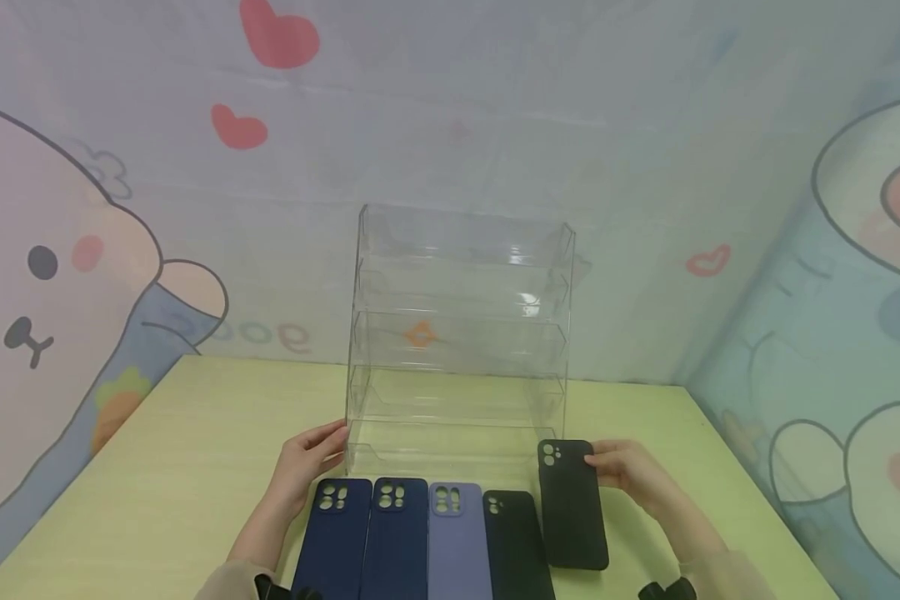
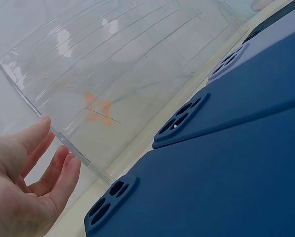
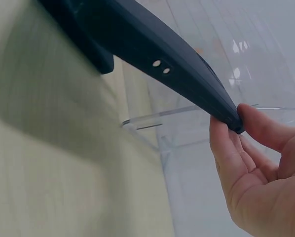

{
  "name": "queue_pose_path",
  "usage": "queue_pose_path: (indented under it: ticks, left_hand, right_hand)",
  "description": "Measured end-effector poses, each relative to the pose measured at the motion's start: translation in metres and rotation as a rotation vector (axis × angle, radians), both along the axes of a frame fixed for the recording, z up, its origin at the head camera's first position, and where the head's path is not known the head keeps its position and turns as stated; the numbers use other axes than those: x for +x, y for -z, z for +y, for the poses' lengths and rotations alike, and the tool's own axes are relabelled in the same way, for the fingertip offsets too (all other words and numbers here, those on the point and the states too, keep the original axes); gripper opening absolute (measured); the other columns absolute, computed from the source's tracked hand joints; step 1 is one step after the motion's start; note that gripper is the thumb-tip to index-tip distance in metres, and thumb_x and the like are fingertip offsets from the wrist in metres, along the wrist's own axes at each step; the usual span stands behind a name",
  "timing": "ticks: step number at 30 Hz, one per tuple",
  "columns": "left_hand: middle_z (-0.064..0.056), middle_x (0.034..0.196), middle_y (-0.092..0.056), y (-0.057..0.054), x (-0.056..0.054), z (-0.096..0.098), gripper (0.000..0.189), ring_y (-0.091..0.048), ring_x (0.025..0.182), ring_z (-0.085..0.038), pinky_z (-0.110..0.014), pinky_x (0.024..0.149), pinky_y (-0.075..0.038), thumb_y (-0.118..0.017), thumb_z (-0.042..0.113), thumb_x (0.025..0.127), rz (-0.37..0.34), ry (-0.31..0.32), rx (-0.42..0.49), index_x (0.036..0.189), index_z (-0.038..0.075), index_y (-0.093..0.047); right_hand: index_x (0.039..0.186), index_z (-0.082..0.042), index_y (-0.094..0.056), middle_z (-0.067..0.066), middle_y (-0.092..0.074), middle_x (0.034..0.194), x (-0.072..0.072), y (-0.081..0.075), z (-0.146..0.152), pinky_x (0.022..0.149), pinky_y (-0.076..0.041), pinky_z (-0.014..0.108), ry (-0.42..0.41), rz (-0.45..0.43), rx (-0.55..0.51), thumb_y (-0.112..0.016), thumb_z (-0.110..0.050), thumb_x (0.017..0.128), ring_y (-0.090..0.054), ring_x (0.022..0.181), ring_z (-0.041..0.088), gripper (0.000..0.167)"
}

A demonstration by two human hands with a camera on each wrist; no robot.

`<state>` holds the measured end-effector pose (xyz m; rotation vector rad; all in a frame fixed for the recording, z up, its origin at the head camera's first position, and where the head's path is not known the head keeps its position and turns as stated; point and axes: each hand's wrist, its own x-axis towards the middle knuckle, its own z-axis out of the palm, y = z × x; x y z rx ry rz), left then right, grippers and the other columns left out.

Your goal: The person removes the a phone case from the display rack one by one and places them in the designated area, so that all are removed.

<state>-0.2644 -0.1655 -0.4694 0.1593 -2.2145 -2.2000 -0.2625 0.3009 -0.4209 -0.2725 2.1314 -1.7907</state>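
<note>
My right hand (image 1: 626,469) pinches a black phone case (image 1: 573,508) by its upper right corner, thumb on one face and fingers behind. In the right wrist view the case (image 3: 162,59) is raised off the table at a slant. My left hand (image 1: 306,467) touches the left side edge of a clear tiered rack (image 1: 457,392), thumb and fingers on either side of the edge in the left wrist view. In front of the rack lie two dark blue phone cases (image 1: 333,542) (image 1: 394,542), a lavender phone case (image 1: 459,546) and another black phone case (image 1: 516,542), side by side.
The rack stands on a pale yellow table (image 1: 217,450), its several shelves rising one above another. Behind the table hangs a cartoon-printed cloth (image 1: 457,100) with hearts and animals, which also covers both sides. Dark wrist straps (image 1: 667,590) show at the bottom.
</note>
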Motion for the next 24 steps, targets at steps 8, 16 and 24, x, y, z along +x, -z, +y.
queue_pose_path:
  ticks: [8, 16, 24]
  left_hand:
    - [-0.019, 0.136, -0.055, -0.002, 0.001, 0.000, 0.049, -0.064, 0.107, -0.016, -0.020, 0.089, -0.057, -0.062, 0.024, 0.098, -0.005, -0.002, -0.001, 0.137, -0.003, -0.053]
    - [-0.018, 0.137, -0.054, -0.002, 0.001, -0.001, 0.049, -0.063, 0.105, -0.013, -0.021, 0.090, -0.057, -0.061, 0.024, 0.098, -0.013, 0.005, 0.000, 0.139, -0.003, -0.051]
    - [-0.018, 0.138, -0.053, -0.001, 0.002, -0.001, 0.050, -0.064, 0.106, -0.014, -0.021, 0.089, -0.057, -0.062, 0.025, 0.098, -0.012, 0.010, -0.002, 0.139, -0.003, -0.051]
  right_hand:
    - [0.117, 0.015, -0.063, -0.006, -0.074, 0.091, 0.004, 0.019, 0.008, 0.078, -0.060, 0.021, -0.011, -0.074, 0.004, -0.055, -0.004, 0.096, -0.071, 0.082, 0.007, 0.029]
    - [0.116, 0.016, -0.062, -0.005, -0.074, 0.093, 0.011, 0.029, 0.007, 0.077, -0.060, 0.022, -0.018, -0.104, 0.016, -0.055, -0.005, 0.095, -0.071, 0.083, 0.008, 0.031]
    - [0.119, 0.019, -0.059, -0.002, -0.075, 0.093, 0.015, 0.034, 0.003, 0.077, -0.061, 0.023, -0.014, -0.117, 0.044, -0.057, -0.007, 0.095, -0.071, 0.083, 0.009, 0.035]
